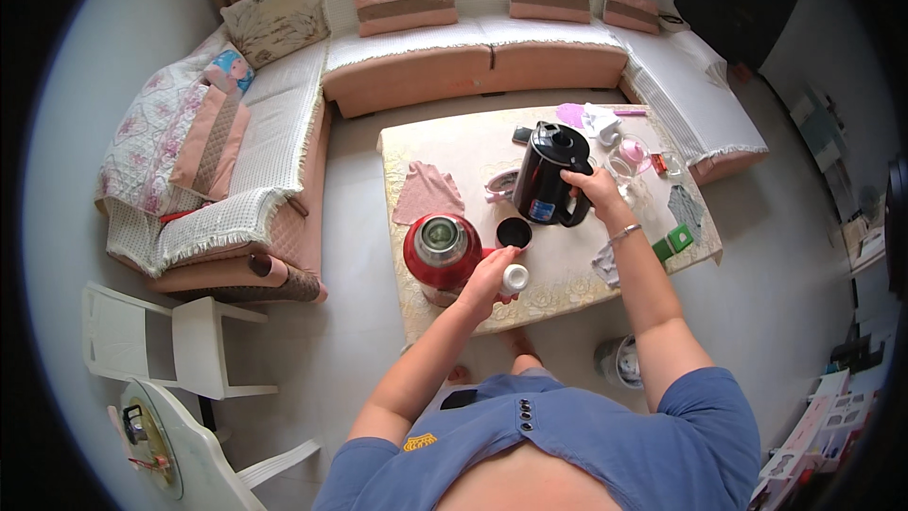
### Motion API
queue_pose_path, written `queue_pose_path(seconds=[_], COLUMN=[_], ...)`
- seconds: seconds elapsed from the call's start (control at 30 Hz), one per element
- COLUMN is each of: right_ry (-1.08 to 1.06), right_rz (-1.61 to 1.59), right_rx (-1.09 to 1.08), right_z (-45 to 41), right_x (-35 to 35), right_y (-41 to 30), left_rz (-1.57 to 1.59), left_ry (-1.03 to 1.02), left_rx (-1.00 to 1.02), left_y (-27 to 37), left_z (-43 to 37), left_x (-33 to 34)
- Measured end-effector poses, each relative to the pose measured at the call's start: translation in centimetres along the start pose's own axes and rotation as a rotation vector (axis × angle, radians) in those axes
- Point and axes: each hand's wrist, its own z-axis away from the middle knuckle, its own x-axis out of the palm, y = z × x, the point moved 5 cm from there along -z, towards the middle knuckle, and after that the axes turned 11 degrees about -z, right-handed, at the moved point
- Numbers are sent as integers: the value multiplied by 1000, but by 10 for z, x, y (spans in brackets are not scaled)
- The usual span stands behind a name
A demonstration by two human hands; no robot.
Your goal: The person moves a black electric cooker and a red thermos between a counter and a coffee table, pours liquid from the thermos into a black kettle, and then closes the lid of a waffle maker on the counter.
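My right hand [594, 190] is closed around the handle of a black electric kettle [550, 174], whose lid is down, over the middle of the cloth-covered table. A red thermos flask [443, 255] stands at the table's near left with its mouth uncovered. My left hand [491, 277] is at the flask's right side by its red handle, with a white stopper [516, 277] at its fingers; whether the fingers also grip the handle I cannot tell. Just beyond that hand is a dark-lined round cup or cap [513, 233].
On the lace tablecloth [454, 135] lie a pink cloth [428, 193], a phone [523, 135], a pink-lidded glass teapot [630, 152] and a green box [672, 243]. Sofas [475, 78] stand beyond and at both sides. A waste bin [619, 362] is on the floor at the near right.
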Motion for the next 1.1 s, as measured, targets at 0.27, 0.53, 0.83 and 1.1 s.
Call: queue_pose_path(seconds=[0.27, 0.53, 0.83, 1.1], right_ry=[36, 71, 88, 127], right_rz=[-72, 67, 167, 228], right_rx=[-139, -197, -173, -91], right_z=[-159, -272, -328, -345], right_x=[21, 46, 47, 29], right_y=[26, 89, 156, 194], left_rz=[103, 184, 125, -1469], left_ry=[172, 256, 287, 1083], left_rx=[-1, -54, -121, 350], left_y=[39, 38, 29, 123], left_z=[-100, -176, -204, -81], left_x=[5, 0, -1, -12])
